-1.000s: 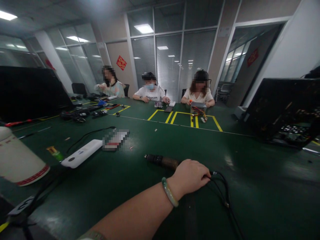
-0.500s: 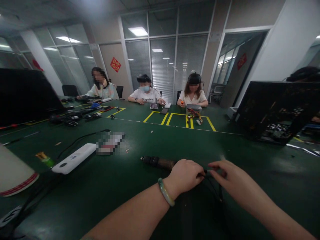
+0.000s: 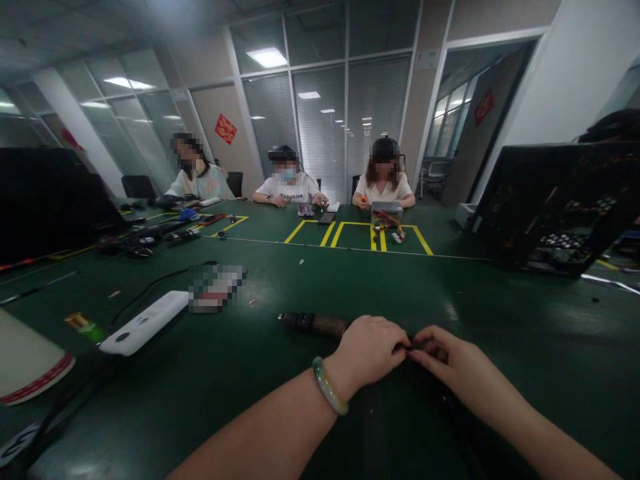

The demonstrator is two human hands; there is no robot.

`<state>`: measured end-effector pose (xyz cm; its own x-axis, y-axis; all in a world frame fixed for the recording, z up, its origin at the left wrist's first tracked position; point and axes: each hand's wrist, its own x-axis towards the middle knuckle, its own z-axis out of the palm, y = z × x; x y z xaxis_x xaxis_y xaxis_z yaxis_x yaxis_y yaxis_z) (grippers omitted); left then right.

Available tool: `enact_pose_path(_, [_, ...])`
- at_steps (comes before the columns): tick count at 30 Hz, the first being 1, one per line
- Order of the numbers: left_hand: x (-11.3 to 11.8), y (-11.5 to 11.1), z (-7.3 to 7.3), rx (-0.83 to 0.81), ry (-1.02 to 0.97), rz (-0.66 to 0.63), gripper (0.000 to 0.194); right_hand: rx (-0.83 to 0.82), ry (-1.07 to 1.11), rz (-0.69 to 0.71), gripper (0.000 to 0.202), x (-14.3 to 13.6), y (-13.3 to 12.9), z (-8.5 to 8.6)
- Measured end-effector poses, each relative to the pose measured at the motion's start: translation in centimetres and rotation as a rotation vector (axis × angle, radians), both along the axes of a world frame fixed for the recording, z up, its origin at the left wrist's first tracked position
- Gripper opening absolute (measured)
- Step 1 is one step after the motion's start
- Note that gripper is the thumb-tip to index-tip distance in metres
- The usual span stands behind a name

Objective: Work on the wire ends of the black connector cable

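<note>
An electric screwdriver with a dark body lies on the green table, its metal tip pointing left. My left hand, with a jade-coloured bangle on the wrist, is closed round its rear end, which the hand hides. My right hand is closed in a pinch against the left fingertips, at the thin black cord behind the screwdriver. The held bit of cord is mostly hidden by fingers. A darker stretch of cord runs below the right wrist, hard to make out.
On the left are a white power bank, a blurred phone-like item, a small green-and-gold item and a pale cup. A black computer case stands at right, a black monitor at left. Three people sit opposite.
My right hand has come in closer to the left fingertips and its fingers have closed together. The loose cord loops under the hands show less now. The view has shifted slightly.
</note>
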<state>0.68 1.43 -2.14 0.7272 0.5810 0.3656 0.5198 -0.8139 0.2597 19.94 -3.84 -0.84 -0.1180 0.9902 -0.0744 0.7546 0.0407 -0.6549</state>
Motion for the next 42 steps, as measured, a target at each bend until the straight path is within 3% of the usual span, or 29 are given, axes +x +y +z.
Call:
enact_pose_path(10, [0.0, -0.1, 0.2, -0.001, 0.029, 0.016, 0.014, -0.009, 0.016, 0.010, 0.019, 0.2, 0.4, -0.9])
enact_pose_path(15, [0.0, -0.2, 0.3, 0.014, 0.071, 0.074, 0.016, 0.021, 0.031, 0.013, 0.017, -0.2, 0.3, -0.6])
enact_pose_path(23, [0.0, 0.0, 0.3, 0.016, 0.061, -0.002, 0.015, -0.018, 0.028, 0.006, 0.021, 0.1, 0.3, -0.6])
enact_pose_path(28, [-0.1, -0.4, 0.8, -0.004, 0.056, 0.049, 0.024, 0.000, 0.023, 0.020, 0.017, 0.1, 0.4, -0.5])
enact_pose_path(34, [-0.1, -0.3, 0.5, -0.004, 0.062, 0.021, 0.014, 0.013, 0.026, 0.028, 0.017, -0.1, 0.5, -0.7])
enact_pose_path(42, [-0.2, -0.5, 0.8, -0.010, 0.043, 0.039, 0.020, 0.026, 0.021, 0.039, 0.017, 0.1, 0.5, -0.7])
